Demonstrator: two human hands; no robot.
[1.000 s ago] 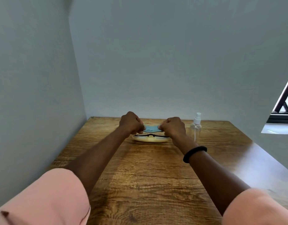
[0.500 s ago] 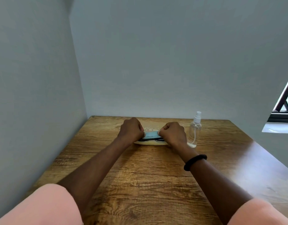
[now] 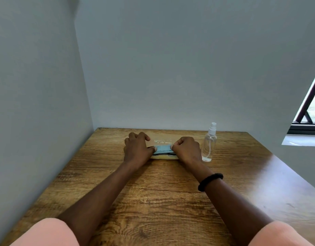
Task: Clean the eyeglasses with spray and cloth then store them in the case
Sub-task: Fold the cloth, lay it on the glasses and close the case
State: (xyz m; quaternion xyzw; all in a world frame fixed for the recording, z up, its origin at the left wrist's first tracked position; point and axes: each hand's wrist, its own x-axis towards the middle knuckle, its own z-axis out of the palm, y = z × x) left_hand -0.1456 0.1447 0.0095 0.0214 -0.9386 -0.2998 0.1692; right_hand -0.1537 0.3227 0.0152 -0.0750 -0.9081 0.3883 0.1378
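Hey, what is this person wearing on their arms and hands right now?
Short peach-pink sleeves, the left sleeve and the right sleeve, cover the upper arms; the forearms are bare. A thick black band circles the right wrist. The left hand and right hand wear no gloves, and no rings show.

Both forearms extend forward, bare below the pink short sleeves (image 3: pixel 46 233), and converge slightly toward the hands. The left hand (image 3: pixel 137 150) lies knuckles up with fingers curled, its thumb tip pressed on the left end of a folded light-blue cloth (image 3: pixel 163 149). The right hand (image 3: pixel 186 150) forms a fist, thumb and forefinger pinching the cloth's right end. A black band (image 3: pixel 210 181) circles the right wrist.
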